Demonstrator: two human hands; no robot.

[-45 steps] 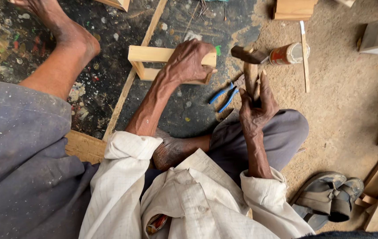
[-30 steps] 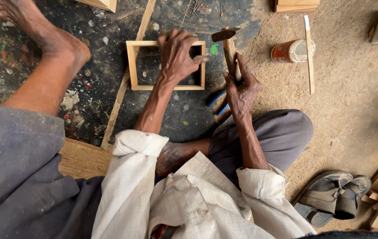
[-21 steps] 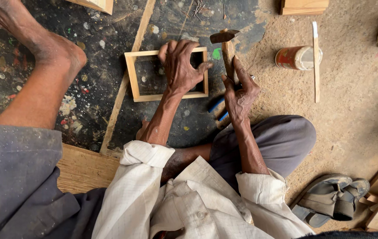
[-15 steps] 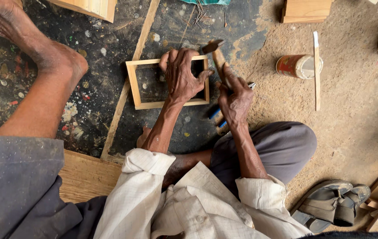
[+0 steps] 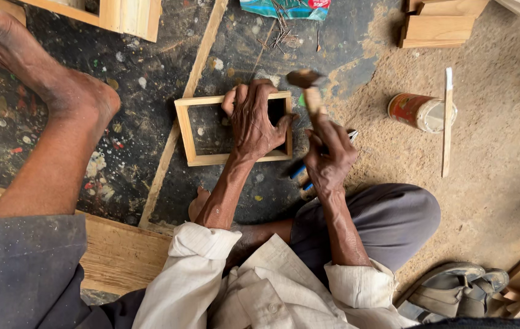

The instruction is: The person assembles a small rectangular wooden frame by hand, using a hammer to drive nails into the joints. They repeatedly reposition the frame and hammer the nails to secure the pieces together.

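I see the left hand [image 5: 254, 122] pressed flat, fingers spread, on the wooden frame [image 5: 235, 129]. The right hand [image 5: 330, 155] grips the hammer [image 5: 309, 91], head raised at the frame's far right corner.

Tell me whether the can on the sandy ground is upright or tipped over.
Tipped over. The can lies on its side on the sandy ground, its round end facing right toward the thin wooden stick.

Teal and red packet [image 5: 284, 7] at top edge, red-labelled can [image 5: 415, 112] lying right
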